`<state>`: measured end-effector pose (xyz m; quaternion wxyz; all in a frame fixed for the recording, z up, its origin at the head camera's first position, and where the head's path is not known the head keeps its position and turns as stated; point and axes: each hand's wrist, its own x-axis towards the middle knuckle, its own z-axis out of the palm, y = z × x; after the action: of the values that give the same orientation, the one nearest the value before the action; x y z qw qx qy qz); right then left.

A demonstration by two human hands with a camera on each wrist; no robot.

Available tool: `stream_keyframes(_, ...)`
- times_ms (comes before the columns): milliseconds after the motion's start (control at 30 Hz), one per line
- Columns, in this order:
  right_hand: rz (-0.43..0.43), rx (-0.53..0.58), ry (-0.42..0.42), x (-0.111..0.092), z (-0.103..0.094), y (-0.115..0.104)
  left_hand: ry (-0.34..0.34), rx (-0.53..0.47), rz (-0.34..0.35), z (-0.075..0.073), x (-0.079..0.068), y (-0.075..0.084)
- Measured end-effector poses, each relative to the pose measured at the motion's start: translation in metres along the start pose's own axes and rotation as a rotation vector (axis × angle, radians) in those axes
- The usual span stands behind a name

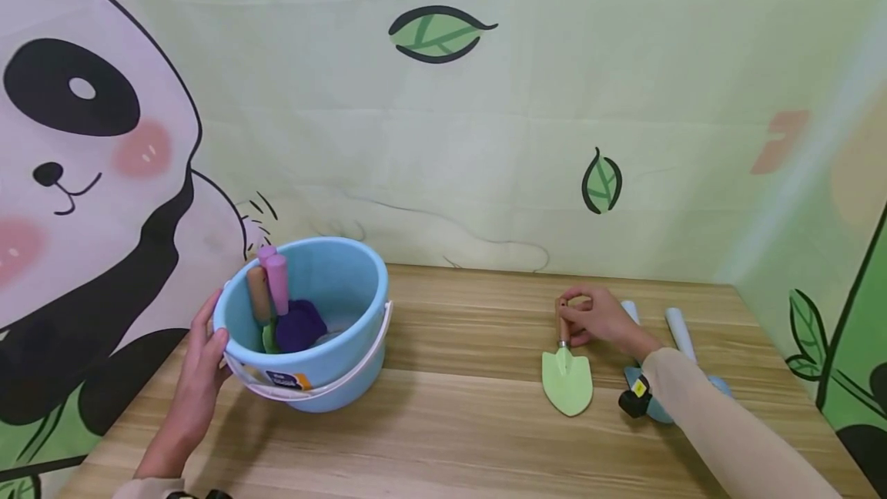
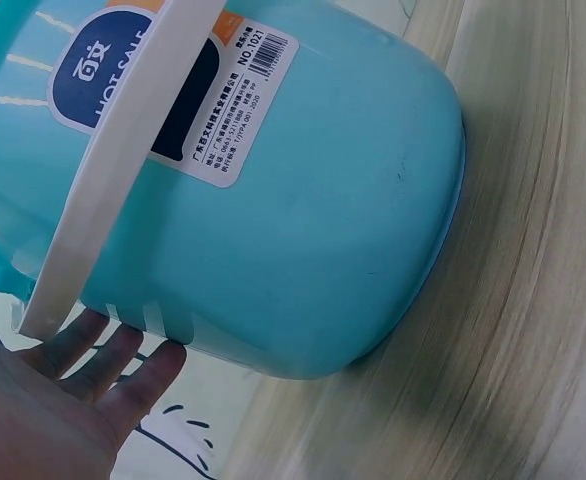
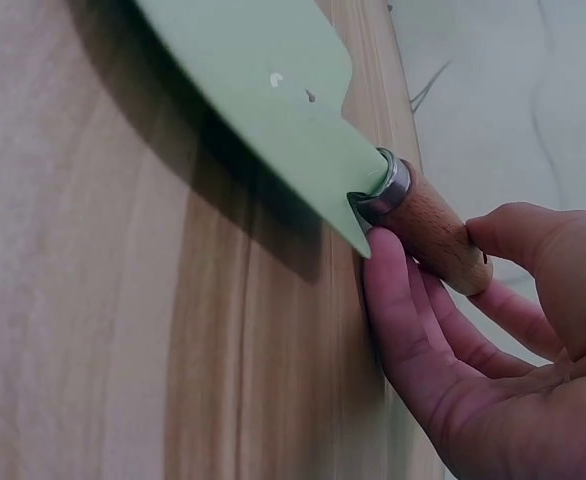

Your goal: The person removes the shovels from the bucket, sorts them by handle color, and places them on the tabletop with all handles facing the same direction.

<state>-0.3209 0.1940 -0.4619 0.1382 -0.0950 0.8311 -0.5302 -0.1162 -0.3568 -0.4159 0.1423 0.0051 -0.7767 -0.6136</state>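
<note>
My left hand (image 1: 201, 360) lies against the left side of a light blue bucket (image 1: 339, 383), fingers extended and fingertips at its outer wall just below the rim. The white bucket handle (image 2: 123, 160) hangs down over the front label. In my right hand (image 1: 599, 318), thumb and fingers pinch the wooden handle of a small hand trowel (image 1: 567, 383) with a pale green blade. The right wrist view shows that trowel blade (image 3: 263, 80) tilted, with its shadow on the table below.
Inside the bucket stand pink handles (image 1: 277, 283), a brown handle (image 1: 259, 295) and a dark purple piece (image 1: 301, 326). Blue tools with pale blue handles (image 1: 681, 333) lie under my right forearm. A panda-printed cloth (image 1: 485, 114) backs the wooden table (image 1: 457, 437).
</note>
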Motion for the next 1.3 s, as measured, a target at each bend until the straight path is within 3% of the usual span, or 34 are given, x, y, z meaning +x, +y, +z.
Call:
stream_keyframes(467, 0.012, -0.043, 0.007, 0.0002, 0.0021, -0.0015, 0.011, -0.032, -0.001, -0.0019, 0.0011, -0.0026)
stream_keyframes(1300, 0.029, -0.010, 0.000, -0.0006, 0.0023, -0.0018, -0.005, -0.014, -0.004, -0.0009, 0.0001, 0.0021)
